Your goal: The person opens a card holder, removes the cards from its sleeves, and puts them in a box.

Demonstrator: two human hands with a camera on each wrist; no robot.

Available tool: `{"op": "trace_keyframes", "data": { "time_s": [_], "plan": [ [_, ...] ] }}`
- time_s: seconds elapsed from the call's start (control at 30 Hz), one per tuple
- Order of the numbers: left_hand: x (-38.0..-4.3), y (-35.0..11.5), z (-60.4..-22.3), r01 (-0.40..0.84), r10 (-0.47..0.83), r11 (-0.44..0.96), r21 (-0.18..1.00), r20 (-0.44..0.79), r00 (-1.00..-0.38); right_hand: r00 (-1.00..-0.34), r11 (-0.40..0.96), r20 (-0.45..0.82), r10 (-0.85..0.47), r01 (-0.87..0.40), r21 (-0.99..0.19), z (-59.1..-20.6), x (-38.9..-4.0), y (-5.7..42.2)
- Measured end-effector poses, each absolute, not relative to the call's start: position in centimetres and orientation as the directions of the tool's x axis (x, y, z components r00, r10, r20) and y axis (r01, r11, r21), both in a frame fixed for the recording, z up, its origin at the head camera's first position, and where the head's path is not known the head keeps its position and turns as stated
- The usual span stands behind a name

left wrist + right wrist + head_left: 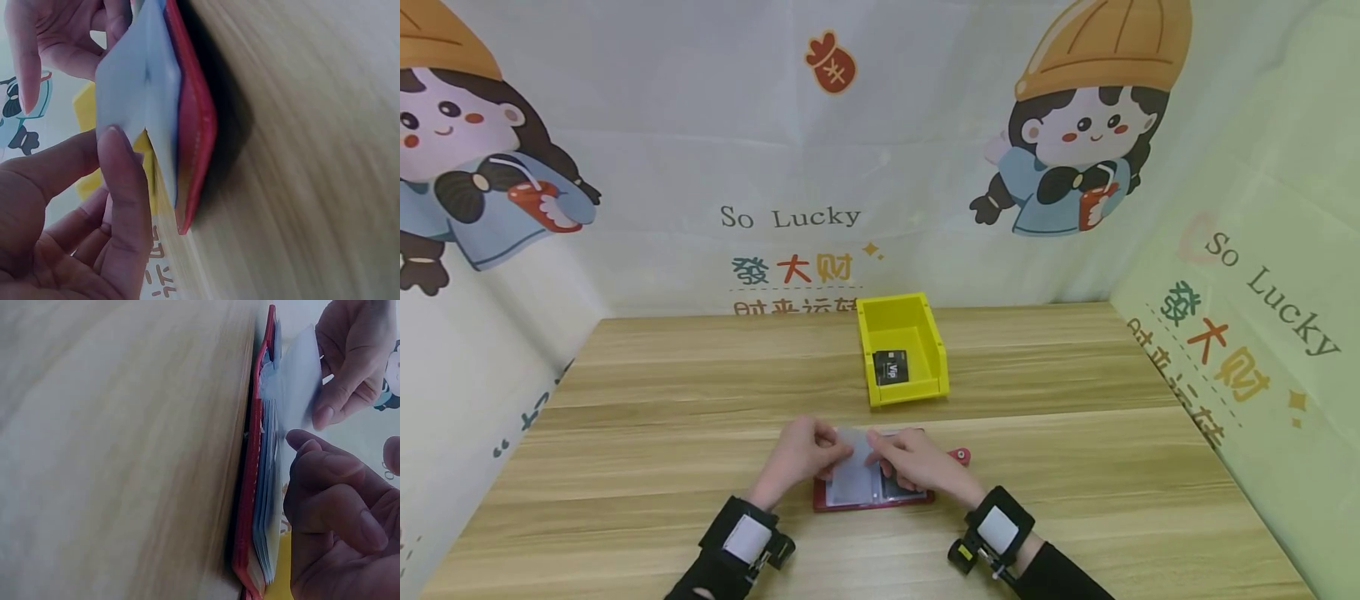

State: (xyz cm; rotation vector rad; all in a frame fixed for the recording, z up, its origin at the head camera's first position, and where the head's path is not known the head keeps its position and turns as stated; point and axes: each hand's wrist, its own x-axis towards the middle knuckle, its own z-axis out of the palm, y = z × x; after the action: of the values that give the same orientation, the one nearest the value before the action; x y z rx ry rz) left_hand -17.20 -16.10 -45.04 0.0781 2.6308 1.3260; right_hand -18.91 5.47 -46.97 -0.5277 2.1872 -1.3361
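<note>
A red card holder [820,500] lies spread open on the table, its clear plastic sleeves [267,506] stacked inside. My left hand [805,457] pinches a translucent sleeve page [122,84] between thumb and fingers at its edge, and the page stands raised off the cover in the left wrist view. My right hand [917,460] is over the other half of the holder. Its index fingertip is right at the page in the right wrist view, with the other fingers loosely bent. Under this hand a dark card [901,485] shows in a sleeve.
Beyond the holder stands a yellow bin [910,395] with a black card marked Vip [891,367] inside. A red snap strap [960,456] sticks out on the holder's right side. Printed cloth [925,167] walls off the wooden table [700,383] at the back and sides.
</note>
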Motion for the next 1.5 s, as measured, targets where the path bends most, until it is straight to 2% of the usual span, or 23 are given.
{"op": "trace_keyframes", "data": {
  "time_s": [0.23, 0.47, 0.67, 0.83, 1.0, 1.5],
  "plan": [
    [-17.1, -16.1, -45.4, -0.11, 0.062, 0.635, 0.764, -0.192, -0.979, -0.786, 0.46, -0.225, -0.576, -0.085, -0.884, -46.8, -18.8, 5.3],
    [-17.1, -16.1, -45.6, -0.109, 0.052, 0.665, 0.739, -0.192, -0.98, -0.78, 0.468, -0.221, -0.586, -0.103, -0.878, -47.1, -19.0, 5.4],
    [-17.0, -15.8, -45.8, -0.067, 0.058, 0.704, 0.707, -0.152, -0.987, -0.772, 0.454, -0.192, -0.606, -0.137, -0.88, -47.1, -19.2, 6.2],
    [-16.9, -15.1, -45.7, 0.039, 0.125, 0.718, 0.695, -0.074, -0.989, -0.804, 0.468, -0.15, -0.575, -0.173, -0.867, -46.7, -19.5, 7.7],
    [-17.0, -14.2, -45.7, 0.122, 0.185, 0.725, 0.678, -0.021, -0.983, -0.817, 0.502, -0.197, -0.542, -0.127, -0.856, -46.3, -19.8, 9.3],
    [-17.2, -12.3, -45.3, 0.141, 0.194, 0.752, 0.644, -0.012, -0.981, -0.821, 0.546, -0.297, -0.487, -0.021, -0.837, -47.1, -20.3, 10.1]
  ]
}}
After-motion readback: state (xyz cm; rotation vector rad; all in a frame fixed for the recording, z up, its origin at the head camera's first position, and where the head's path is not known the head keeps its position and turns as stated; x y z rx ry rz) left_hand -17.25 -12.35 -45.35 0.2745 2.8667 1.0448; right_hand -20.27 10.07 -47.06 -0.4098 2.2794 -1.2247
